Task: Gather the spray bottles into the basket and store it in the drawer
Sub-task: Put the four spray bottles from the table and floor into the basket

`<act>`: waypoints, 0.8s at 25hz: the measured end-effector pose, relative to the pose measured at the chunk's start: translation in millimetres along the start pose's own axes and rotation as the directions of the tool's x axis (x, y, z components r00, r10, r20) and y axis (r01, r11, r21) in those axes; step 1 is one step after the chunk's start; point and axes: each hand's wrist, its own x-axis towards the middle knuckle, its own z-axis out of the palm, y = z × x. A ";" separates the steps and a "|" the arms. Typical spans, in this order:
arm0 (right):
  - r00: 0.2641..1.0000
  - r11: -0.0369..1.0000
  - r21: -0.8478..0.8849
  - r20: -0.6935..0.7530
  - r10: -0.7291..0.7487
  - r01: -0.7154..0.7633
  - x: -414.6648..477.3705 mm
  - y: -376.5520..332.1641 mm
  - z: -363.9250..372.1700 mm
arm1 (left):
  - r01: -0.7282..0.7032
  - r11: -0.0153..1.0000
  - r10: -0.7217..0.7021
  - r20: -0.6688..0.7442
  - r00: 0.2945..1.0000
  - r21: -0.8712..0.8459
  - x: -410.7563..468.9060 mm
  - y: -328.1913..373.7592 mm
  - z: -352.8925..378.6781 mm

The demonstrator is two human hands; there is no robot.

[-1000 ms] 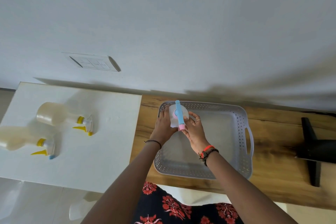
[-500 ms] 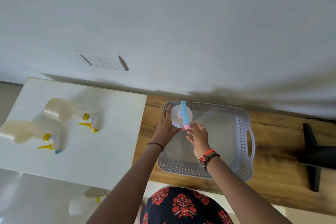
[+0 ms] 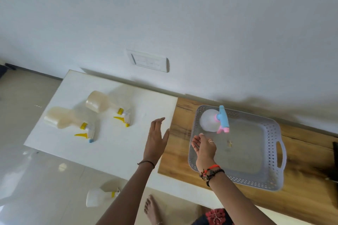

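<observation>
Released pink-blue bottle (image 3: pixel 210 121) inside basket (image 3: pixel 274 144). Left hand (image 3: pixel 157 139) shifted left of basket, fingers spread, empty; right hand (image 3: pixel 204 145) open, empty. Yellow-trigger bottle (image 3: pixel 108 107) left of basket: probably light, slick; grasp at neck.

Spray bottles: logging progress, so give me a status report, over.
Left hand open, empty, over the white table. Right hand open, empty, over the basket. Blue-and-pink bottle upright in basket; two yellow-trigger bottles on their sides, path unobstructed.
</observation>
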 end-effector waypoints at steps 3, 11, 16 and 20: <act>0.998 0.999 -0.041 0.054 -0.008 0.011 -19.7 20.0 40.7 | 0.051 0.998 -0.048 -0.099 0.994 0.035 -2.2 -34.2 -44.0; 0.912 0.943 -0.300 0.331 0.243 -0.143 -44.0 76.5 178.1 | 0.129 0.941 -0.067 -0.202 0.977 0.312 42.3 -129.7 -165.7; 0.860 0.881 -0.468 0.422 0.287 -0.064 -53.8 109.0 249.1 | -0.059 0.718 0.054 0.030 0.998 0.694 92.0 -176.1 -216.1; 0.812 0.866 -0.499 0.496 0.307 -0.023 -46.8 127.3 285.5 | -0.236 0.522 0.092 0.222 0.971 0.819 129.0 -190.6 -223.3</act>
